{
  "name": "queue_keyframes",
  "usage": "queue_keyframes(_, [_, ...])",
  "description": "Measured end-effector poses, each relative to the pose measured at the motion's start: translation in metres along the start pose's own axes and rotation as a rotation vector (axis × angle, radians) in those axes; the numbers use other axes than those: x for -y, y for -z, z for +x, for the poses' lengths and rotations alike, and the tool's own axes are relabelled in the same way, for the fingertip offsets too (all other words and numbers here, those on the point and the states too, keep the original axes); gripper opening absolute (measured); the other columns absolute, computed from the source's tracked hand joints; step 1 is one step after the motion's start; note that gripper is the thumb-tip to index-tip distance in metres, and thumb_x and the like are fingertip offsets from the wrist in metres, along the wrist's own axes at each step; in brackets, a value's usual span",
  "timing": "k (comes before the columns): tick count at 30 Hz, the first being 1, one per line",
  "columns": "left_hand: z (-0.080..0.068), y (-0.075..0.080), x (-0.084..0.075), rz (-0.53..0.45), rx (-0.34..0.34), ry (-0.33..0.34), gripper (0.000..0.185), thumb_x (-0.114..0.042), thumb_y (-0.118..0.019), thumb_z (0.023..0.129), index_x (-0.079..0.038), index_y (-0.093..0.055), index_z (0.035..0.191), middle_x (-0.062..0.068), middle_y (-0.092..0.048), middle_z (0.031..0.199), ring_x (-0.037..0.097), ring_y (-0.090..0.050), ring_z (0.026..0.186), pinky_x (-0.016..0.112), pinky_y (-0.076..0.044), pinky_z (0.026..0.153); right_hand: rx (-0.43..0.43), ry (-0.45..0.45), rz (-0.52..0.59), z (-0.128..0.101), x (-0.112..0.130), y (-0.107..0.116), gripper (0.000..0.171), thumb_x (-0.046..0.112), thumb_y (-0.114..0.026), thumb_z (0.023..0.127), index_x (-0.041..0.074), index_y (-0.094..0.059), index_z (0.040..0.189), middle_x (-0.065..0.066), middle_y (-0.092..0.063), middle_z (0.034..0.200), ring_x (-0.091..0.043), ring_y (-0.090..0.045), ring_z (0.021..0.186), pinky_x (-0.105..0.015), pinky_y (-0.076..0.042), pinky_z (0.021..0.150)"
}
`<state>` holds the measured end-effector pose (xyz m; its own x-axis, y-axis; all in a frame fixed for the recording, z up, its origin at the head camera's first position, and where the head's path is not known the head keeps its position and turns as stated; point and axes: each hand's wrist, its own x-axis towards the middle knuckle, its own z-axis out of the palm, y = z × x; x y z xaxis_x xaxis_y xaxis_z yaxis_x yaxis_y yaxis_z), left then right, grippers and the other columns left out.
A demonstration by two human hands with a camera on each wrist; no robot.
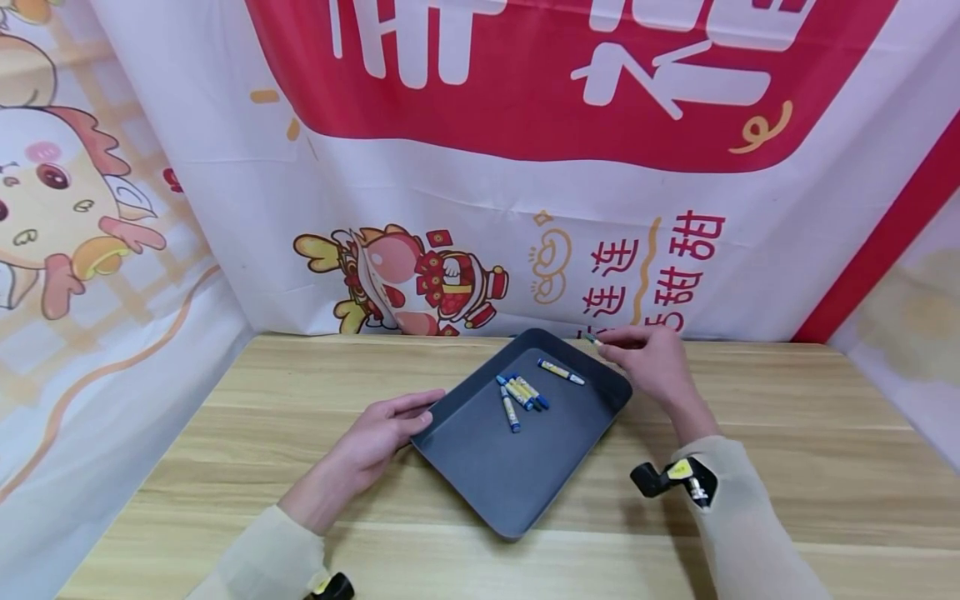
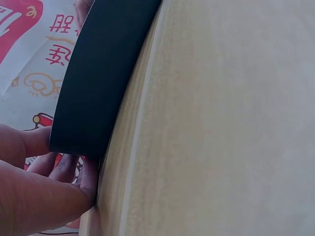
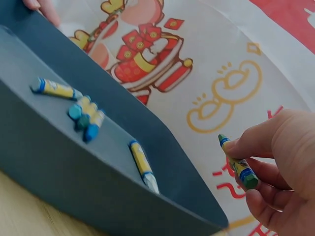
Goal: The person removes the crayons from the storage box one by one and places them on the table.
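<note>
A dark grey rectangular tray (image 1: 517,475) sits at an angle on the wooden table. My left hand (image 1: 378,437) grips its left corner, thumb at the rim and fingers behind the wall (image 2: 93,98). Beyond the tray's far right side, my right hand (image 1: 656,367) pinches a green crayon (image 3: 238,164) with a yellow wrapper and blue bands between thumb and fingers. Inside the tray, several blue-toned crayons (image 1: 517,392) lie bunched together, one of them angled below the others. A single crayon with a whitish tip (image 1: 561,372) lies apart, nearer the far wall.
Pale wood table (image 1: 787,467) extends around the tray. Behind it hangs a white and red printed cloth (image 1: 465,208), close to the tray's far corner. Another printed cloth (image 1: 90,375) covers the left side.
</note>
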<state>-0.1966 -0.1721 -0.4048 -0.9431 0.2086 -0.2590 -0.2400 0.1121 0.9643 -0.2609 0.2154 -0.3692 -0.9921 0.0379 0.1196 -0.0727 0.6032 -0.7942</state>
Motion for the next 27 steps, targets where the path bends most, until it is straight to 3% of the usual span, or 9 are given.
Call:
queue_keyframes(9, [0.0, 0.0, 0.0, 0.0, -0.002, -0.001, 0.043, -0.011, -0.056, 0.109, -0.009, -0.058, 0.152, 0.016, -0.058, 0.157, 0.019, -0.063, 0.133, 0.039, -0.049, 0.118, -0.053, -0.075, -0.025, -0.001, -0.019, 0.021, 0.03, 0.028, -0.075, 0.1, 0.011, -0.079, 0.125, -0.015, -0.076, 0.127, -0.027, -0.062, 0.115, -0.031, -0.047, 0.089])
queue_keyframes(17, [0.0, 0.001, 0.0, 0.007, 0.003, -0.006, 0.043, -0.011, -0.055, 0.11, -0.008, -0.058, 0.153, 0.016, -0.058, 0.156, 0.019, -0.063, 0.133, 0.038, -0.049, 0.117, -0.078, -0.159, -0.038, -0.002, -0.033, 0.037, 0.034, 0.029, -0.072, 0.102, 0.012, -0.076, 0.131, -0.016, -0.074, 0.134, -0.028, -0.064, 0.122, -0.022, -0.052, 0.082])
queue_keyframes(22, [0.0, 0.001, 0.001, 0.01, 0.006, -0.005, 0.043, -0.011, -0.055, 0.11, -0.009, -0.058, 0.153, 0.016, -0.059, 0.156, 0.019, -0.063, 0.133, 0.039, -0.049, 0.118, -0.072, -0.206, -0.057, -0.004, -0.045, 0.043, 0.037, 0.031, -0.071, 0.103, 0.011, -0.074, 0.133, -0.018, -0.072, 0.138, -0.033, -0.061, 0.129, -0.03, -0.049, 0.09])
queue_keyframes(27, [0.001, 0.001, 0.001, 0.009, 0.012, -0.006, 0.044, -0.012, -0.056, 0.109, -0.009, -0.058, 0.153, 0.015, -0.058, 0.156, 0.019, -0.063, 0.134, 0.04, -0.048, 0.12, -0.065, -0.273, -0.037, -0.006, -0.059, 0.047, 0.038, 0.031, -0.071, 0.103, 0.014, -0.073, 0.137, -0.017, -0.071, 0.139, -0.03, -0.06, 0.127, -0.03, -0.049, 0.086])
